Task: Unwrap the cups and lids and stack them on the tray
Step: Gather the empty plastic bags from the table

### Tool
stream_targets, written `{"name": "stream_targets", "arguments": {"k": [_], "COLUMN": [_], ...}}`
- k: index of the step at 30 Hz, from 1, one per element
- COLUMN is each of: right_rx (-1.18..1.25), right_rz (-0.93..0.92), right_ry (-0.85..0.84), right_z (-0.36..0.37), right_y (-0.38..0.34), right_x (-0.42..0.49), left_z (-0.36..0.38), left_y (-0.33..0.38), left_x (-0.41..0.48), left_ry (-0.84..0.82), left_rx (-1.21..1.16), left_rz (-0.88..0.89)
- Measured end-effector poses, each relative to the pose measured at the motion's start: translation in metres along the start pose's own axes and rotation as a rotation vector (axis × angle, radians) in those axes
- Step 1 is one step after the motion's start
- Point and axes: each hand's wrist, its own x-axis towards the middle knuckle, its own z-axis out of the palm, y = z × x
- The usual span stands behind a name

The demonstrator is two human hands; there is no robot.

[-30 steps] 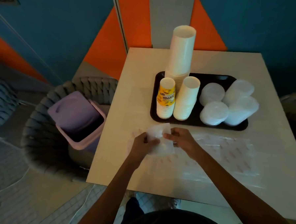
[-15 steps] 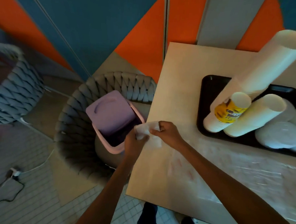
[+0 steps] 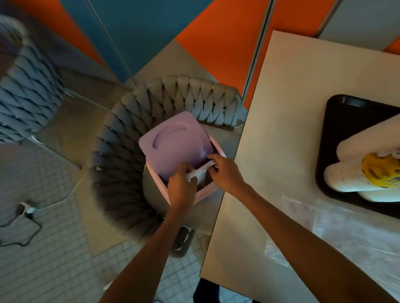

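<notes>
Cups (image 3: 345, 179) stand stacked on the tray (image 3: 344, 121) off to your right while your left hand (image 3: 181, 188) and right hand (image 3: 225, 173) both pinch the crumpled wrapper (image 3: 199, 172) over the open lilac bin (image 3: 178, 138), so you're likely binning waste; next, just release it.

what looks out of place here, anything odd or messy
The lilac bin sits on the seat of a woven chair, not the floor. A clear wrapper lies loose on the table beside the tray. Nothing looks spilled or damaged.
</notes>
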Motion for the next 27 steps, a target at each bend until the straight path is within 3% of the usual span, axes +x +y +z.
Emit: {"name": "stream_targets", "arguments": {"k": [5, 8, 12, 18, 23, 27], "right_rx": [-0.100, -0.118, -0.032, 0.197, 0.250, 0.239], "right_rz": [0.036, 0.014, -0.011, -0.050, 0.018, 0.107], "right_ry": [-0.157, -0.148, -0.073, 0.133, 0.275, 0.329], "right_z": [0.020, 0.023, 0.017, -0.012, -0.056, -0.090], "right_y": [0.009, 0.013, 0.020, 0.042, 0.088, 0.140], "right_x": [0.006, 0.003, -0.008, -0.042, -0.087, -0.132], "left_z": [0.010, 0.013, 0.015, 0.025, 0.047, 0.077], "left_y": [-0.016, -0.018, -0.015, 0.024, 0.077, 0.110], "left_x": [0.006, 0.010, 0.009, -0.010, -0.054, -0.097], "left_ry": [-0.152, -0.289, -0.343, -0.291, -0.239, -0.303], "left_rx": [0.192, 0.247, 0.221, 0.145, -0.092, -0.104], "left_rz": [-0.039, -0.110, -0.078, 0.080, 0.140, 0.229]}}
